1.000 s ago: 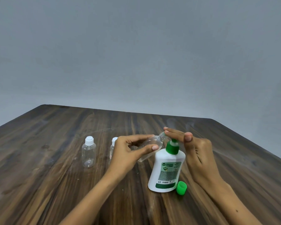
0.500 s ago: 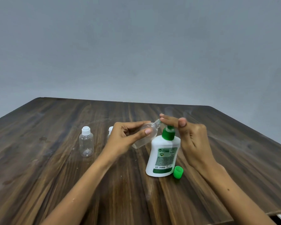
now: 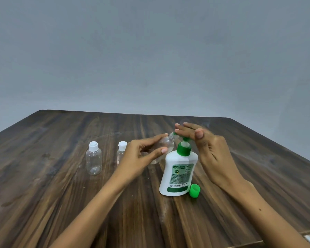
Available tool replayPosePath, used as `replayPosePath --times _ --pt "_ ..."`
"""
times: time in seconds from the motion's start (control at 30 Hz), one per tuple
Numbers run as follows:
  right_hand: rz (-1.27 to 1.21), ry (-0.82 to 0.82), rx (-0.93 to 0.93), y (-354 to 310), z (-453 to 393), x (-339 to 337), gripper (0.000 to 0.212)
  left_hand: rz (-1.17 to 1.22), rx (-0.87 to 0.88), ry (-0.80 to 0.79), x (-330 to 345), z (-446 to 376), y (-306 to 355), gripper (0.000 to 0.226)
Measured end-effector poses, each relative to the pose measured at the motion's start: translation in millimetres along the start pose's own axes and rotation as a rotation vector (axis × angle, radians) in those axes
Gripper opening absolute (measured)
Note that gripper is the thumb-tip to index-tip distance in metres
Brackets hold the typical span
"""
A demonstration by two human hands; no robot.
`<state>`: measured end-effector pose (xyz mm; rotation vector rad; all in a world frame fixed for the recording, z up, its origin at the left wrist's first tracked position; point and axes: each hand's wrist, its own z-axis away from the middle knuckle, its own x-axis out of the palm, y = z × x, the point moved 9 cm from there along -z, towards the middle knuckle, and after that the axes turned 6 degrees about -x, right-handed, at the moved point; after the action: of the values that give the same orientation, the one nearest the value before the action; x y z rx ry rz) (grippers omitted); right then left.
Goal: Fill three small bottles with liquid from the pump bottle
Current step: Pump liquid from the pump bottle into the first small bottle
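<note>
A white pump bottle (image 3: 178, 173) with a green pump head stands on the wooden table (image 3: 61, 194). My left hand (image 3: 141, 156) holds a clear small bottle (image 3: 166, 144), uncapped and tilted, with its mouth up against the pump spout. My right hand (image 3: 209, 149) lies flat over the pump head, fingers stretched toward the small bottle's mouth. Two more clear small bottles with white caps stand upright to the left: one (image 3: 93, 161) stands alone, the other (image 3: 121, 153) is partly hidden behind my left hand.
A loose green cap (image 3: 194, 190) lies on the table right beside the pump bottle's base. The table's far edge meets a plain grey wall. At the bottom right the table edge ends and a bit of floor shows.
The camera view has tilted slightly, so the scene shifted in the frame. Both hands keep the same hold at the pump bottle; the right hand's fingers sit a little higher over the pump.
</note>
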<state>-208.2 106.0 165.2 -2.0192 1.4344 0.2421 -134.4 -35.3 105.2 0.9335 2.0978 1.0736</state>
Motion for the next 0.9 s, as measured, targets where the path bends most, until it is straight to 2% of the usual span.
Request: replayPosePath --times 0.13,0.33,0.57,0.77,0.9 --pt "0.011 -0.053 0.027 0.5 1.0 0.2 0.077 -0.042 0.01 -0.041 0.5 -0.2 -4.2 0.05" --pt "0.065 -0.072 0.002 -0.1 -2.1 -2.4 0.075 0.06 0.04 0.079 -8.9 2.7 4.8 0.047" --pt "0.136 0.034 -0.021 3.5 12.8 5.5 0.072 0.01 0.032 0.05 -14.2 2.1 3.6 0.039" --pt "0.08 0.042 -0.01 -2.7 -2.5 -2.3 0.08 0.091 0.007 0.048 -15.9 2.7 1.4 0.037" --pt "0.129 0.097 -0.05 0.3 11.6 5.8 0.077 0.099 0.01 0.038 -17.5 1.3 0.2 0.038"
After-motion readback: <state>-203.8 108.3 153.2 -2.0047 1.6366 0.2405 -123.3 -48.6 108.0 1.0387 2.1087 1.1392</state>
